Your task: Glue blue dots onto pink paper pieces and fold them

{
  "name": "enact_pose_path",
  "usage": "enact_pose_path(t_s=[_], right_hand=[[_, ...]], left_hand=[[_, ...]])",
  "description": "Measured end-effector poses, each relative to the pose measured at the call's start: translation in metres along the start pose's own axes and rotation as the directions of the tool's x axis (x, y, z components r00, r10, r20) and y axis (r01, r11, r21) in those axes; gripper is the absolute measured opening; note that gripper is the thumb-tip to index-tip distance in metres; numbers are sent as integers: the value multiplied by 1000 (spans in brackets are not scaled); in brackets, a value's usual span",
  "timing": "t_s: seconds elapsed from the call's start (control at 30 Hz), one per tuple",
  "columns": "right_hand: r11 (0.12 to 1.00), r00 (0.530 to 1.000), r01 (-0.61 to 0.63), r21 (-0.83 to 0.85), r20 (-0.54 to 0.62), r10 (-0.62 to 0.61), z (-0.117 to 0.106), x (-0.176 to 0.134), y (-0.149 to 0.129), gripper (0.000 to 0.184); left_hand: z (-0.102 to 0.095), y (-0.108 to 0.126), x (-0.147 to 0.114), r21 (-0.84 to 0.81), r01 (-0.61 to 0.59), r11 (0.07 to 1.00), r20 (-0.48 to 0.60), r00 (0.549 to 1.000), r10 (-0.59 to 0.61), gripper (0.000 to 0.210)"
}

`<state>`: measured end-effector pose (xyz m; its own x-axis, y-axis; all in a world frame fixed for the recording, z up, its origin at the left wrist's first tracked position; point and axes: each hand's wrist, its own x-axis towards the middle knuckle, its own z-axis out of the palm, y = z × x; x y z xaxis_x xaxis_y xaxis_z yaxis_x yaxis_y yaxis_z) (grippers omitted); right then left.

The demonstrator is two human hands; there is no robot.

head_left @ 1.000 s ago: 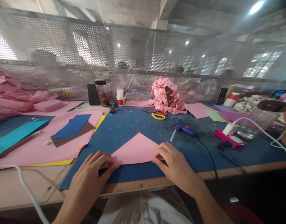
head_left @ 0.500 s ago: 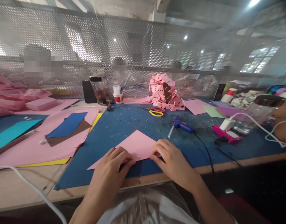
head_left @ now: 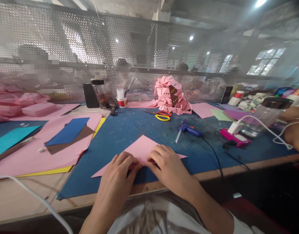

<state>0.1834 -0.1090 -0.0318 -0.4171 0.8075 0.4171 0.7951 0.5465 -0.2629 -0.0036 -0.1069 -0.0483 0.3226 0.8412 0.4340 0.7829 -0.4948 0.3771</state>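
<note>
A sheet of pink paper (head_left: 142, 146), folded into a triangle, lies on the blue mat (head_left: 110, 130) with its point facing away from me. My left hand (head_left: 121, 167) pinches the near edge of the paper left of the middle. Close beside it, my right hand (head_left: 161, 161) pinches the same edge, fingers curled. The paper's left and right corners stick out past my hands. Part of the near edge is hidden under my fingers. Beyond the paper lie a blue glue gun (head_left: 189, 129) and scissors (head_left: 163, 116) with red and yellow handles.
A pink paper model (head_left: 170, 96) with dots stands at the back. On the left are pink sheets (head_left: 22, 159) and a blue card (head_left: 68, 131). To the right are a pink power strip (head_left: 236, 138), a clear jar (head_left: 261, 120) and another person's arm (head_left: 295, 130).
My right hand has slid left along the paper's near edge, closer to my left hand, uncovering the right corner. The view has shifted slightly.
</note>
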Motion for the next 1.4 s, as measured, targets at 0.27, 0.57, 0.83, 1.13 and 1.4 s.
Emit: enact_pose_path(t_s=[0.27, 0.57, 0.83, 1.13, 1.4], right_hand=[[999, 999, -34, -9, -26, 34, 5, 0, -2, 12], [998, 998, -66, 2, -20, 66, 3, -2, 1, 12], [998, 998, -69, 8, -2, 69, -2, -5, 8, 14], [997, 998, -60, 52, 7, 59, -9, -10, 18, 10], [998, 998, -61, 36, -13, 61, -7, -11, 17, 8]], left_hand=[[0, 0, -1, 30, -11, 999, 10, 1000, 11, 14], [0, 1, 0, 49, -14, 999, 23, 1000, 13, 14], [-1, 1, -1, 53, -19, 998, 28, 999, 17, 15], [-1, 0, -1, 58, -21, 998, 18, 1000, 20, 14], [3, 11, 3, 58, -61, 996, 8, 998, 61, 13]])
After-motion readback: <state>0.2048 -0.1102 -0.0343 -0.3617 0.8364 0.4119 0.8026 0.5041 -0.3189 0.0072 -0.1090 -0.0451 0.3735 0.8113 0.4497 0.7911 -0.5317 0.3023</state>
